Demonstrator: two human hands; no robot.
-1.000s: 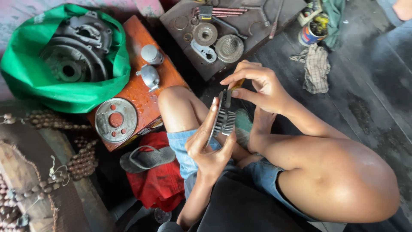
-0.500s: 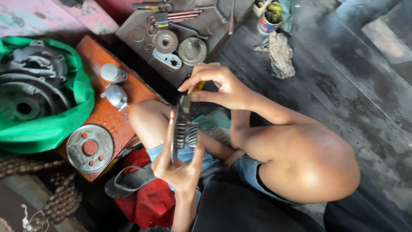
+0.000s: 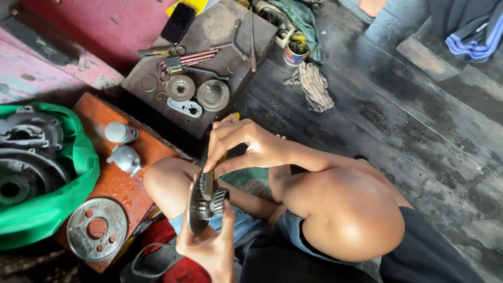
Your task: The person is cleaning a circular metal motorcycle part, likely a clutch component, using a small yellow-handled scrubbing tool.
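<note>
The left hand [image 3: 209, 246] is gripping a dark, greasy metal gear [image 3: 205, 202], a thin toothed disc with a smaller cog on its face, held on edge above the lap. The right hand [image 3: 243, 144] is pinching a yellow-handled tool [image 3: 219, 163] against the gear's top.

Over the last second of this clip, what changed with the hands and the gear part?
Little changed in the grip. The left hand still holds the gear assembly from below, and the right hand still pinches a yellow-handled tool against its top. Mostly the view shifted: the parts board and orange box keep their places.
</note>
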